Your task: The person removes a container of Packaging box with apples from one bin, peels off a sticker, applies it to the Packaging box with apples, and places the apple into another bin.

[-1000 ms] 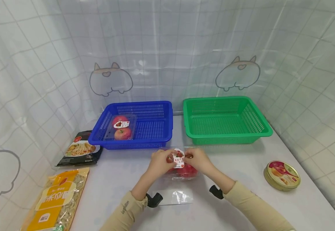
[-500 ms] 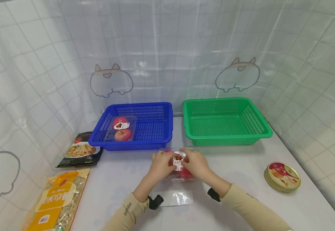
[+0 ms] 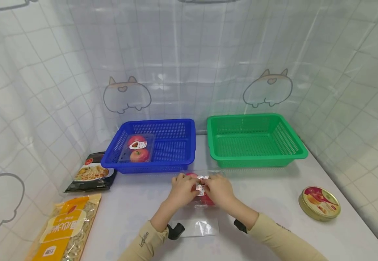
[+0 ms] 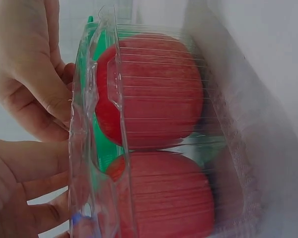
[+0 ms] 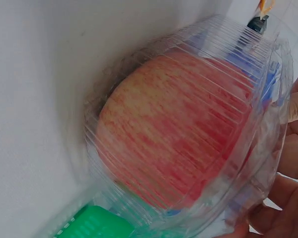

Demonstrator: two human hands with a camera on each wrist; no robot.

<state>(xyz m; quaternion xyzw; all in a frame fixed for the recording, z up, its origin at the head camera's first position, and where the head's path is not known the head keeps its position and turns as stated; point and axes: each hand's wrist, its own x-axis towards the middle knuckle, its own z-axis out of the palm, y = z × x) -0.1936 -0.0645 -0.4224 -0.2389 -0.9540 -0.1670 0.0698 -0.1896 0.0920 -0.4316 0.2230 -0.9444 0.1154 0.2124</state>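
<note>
A clear plastic fruit box (image 3: 201,206) with red apples (image 4: 154,89) inside stands on the table in front of me. A white label (image 3: 200,190) with a red fruit picture lies over the middle of its lid. My left hand (image 3: 181,189) touches the label from the left with thumb and fingertips. From the right, my right hand (image 3: 221,190) does the same, close to the left one. Both wrist views show the fingers against the lid. The hands cover parts of the label and lid.
Behind stand a blue basket (image 3: 175,167), holding another labelled apple box (image 3: 150,146), and a green basket (image 3: 254,162). Left lie a black noodle packet (image 3: 92,174) and a yellow bag (image 3: 66,226). A round tin (image 3: 320,203) sits right. A flat white sheet (image 3: 200,228) lies in front.
The fingers have gone from the label's upper edges to lying closer together over its middle. The box keeps its place, and the head view has tilted up slightly.
</note>
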